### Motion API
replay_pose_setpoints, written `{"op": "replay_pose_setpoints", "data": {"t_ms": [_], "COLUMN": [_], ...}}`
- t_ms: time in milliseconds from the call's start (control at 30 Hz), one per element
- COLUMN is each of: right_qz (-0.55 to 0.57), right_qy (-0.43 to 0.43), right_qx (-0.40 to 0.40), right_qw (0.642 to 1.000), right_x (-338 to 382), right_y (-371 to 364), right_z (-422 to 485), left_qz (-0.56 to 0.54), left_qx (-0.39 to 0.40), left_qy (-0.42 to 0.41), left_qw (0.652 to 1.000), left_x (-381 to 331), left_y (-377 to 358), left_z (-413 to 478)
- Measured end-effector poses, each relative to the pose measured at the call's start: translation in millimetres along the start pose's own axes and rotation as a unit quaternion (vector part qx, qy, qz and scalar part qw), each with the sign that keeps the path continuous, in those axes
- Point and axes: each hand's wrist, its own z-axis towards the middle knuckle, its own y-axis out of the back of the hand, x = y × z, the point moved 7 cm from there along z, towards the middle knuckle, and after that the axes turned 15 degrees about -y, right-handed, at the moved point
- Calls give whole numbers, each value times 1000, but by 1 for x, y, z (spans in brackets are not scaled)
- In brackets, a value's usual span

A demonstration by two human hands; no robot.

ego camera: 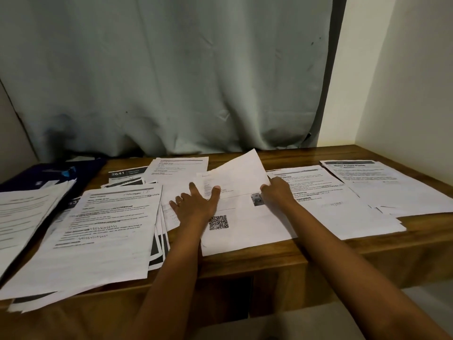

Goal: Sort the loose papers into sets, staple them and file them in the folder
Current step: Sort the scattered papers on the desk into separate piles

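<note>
Writing: "2641" in white on a dark band, on the 2641 sheet (117, 173) at back left; a heading beginning "Water" on the Water sheet (353, 166) at far right; a QR code on the QR sheet (247, 231); other print too blurred to read.
Raised sheet (235, 171): mid-table, over the QR sheet, tilted up, far corner pointing at the curtain (171, 82).
Left hand (196, 204): fingers spread flat on the papers, thumb on the raised sheet.
Right hand (277, 192): fingers curled at the raised sheet's right edge, holding it.
Left pile (98, 229): fanned, overhanging the table (318, 251) front.
</note>
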Motion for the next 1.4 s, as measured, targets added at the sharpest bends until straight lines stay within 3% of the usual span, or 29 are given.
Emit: {"op": "replay_pose_setpoints", "data": {"t_ms": [233,433,633,800,1033,1200,1400], "right_qz": [-51,-13,49,67,75,103,152], "right_qy": [8,18,-29,7,34,13,-18], "right_qx": [-44,-59,-47,-34,-37,-53,-59], "right_qw": [998,998,997,997,996,993,987], "right_x": [9,12,6,10,6,0,-5], "right_y": [6,23,21,5,-12,-8,2], "right_z": [4,14,17,14,13,19,21], "left_qz": [43,-56,75,119,161,185,142], "left_qx": [31,60,44,94,98,103,87], "left_qy": [-47,-83,-70,-22,9,-20,-123], "left_qw": [997,993,994,988,982,977,978], "left_x": [-15,-19,22,59,72,66,37], "left_y": [4,17,26,17,29,31,16], "left_z": [-9,-10,11,8,18,30,28]}}
